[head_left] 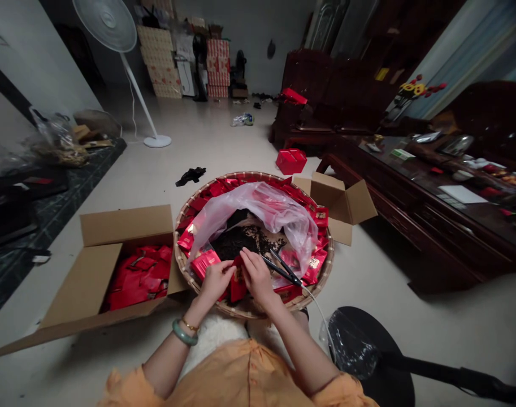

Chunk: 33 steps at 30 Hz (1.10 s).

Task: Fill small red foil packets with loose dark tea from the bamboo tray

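My left hand (217, 280) pinches the left edge of a small red packet (238, 284). My right hand (256, 276) grips the same packet from the other side, its fingers partly covering the top. Both hands are over the near rim of a round woven basket (329, 265). Inside lies an open clear plastic bag (258, 195) with dark loose material like tea leaves (232, 243). Beside my right hand rests a black corded tool like a hair straightener (286, 273), its arms apart. Red packets (318, 263) ring the bag.
At left stands an open cardboard box (126, 223) full of red packets (141, 277). Another open box (345, 203) and a red box (290, 161) lie beyond the basket. A black round base (368, 350) is at right, near a dark wooden table (393, 198). A fan (147, 113) stands behind.
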Each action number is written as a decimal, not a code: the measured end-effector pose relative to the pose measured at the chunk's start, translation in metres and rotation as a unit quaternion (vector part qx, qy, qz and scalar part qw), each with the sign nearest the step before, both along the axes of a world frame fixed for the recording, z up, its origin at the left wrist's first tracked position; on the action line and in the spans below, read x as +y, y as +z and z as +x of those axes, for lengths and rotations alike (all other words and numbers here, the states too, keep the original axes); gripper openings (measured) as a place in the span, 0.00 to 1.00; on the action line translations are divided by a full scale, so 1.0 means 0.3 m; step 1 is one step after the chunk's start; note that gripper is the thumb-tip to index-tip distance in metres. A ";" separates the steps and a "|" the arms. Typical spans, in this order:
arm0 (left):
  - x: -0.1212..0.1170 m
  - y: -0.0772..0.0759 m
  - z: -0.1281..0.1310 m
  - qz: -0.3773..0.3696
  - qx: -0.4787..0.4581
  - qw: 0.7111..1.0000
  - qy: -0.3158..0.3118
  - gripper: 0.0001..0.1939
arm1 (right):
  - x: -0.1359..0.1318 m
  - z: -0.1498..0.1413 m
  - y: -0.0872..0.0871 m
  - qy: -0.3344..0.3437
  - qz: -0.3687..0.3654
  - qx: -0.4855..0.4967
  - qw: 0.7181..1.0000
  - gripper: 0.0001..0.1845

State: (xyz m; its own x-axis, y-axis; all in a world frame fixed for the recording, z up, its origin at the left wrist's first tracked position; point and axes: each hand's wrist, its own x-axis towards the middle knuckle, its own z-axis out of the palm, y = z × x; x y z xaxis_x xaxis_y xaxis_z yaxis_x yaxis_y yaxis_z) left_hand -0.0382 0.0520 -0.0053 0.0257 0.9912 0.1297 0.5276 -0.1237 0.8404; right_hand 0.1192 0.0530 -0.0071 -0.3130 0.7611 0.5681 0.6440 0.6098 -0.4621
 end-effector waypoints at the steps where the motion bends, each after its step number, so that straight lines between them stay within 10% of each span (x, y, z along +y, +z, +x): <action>1: -0.002 -0.003 0.006 -0.018 -0.012 1.000 0.008 0.10 | -0.003 0.000 -0.011 0.002 -0.001 0.002 1.000 0.26; 20: -0.020 0.031 0.012 -0.047 0.031 0.998 -0.036 0.13 | -0.002 0.055 0.024 0.013 -0.057 -0.012 0.998 0.11; 27: -0.002 0.029 -0.034 -0.120 -0.026 0.970 -0.208 0.18 | -0.007 0.097 0.066 -0.018 -0.046 0.071 0.996 0.12; 33: -0.012 0.022 -0.012 -0.090 -0.002 0.983 -0.160 0.17 | -0.022 0.094 0.051 -0.016 -0.044 0.033 0.998 0.11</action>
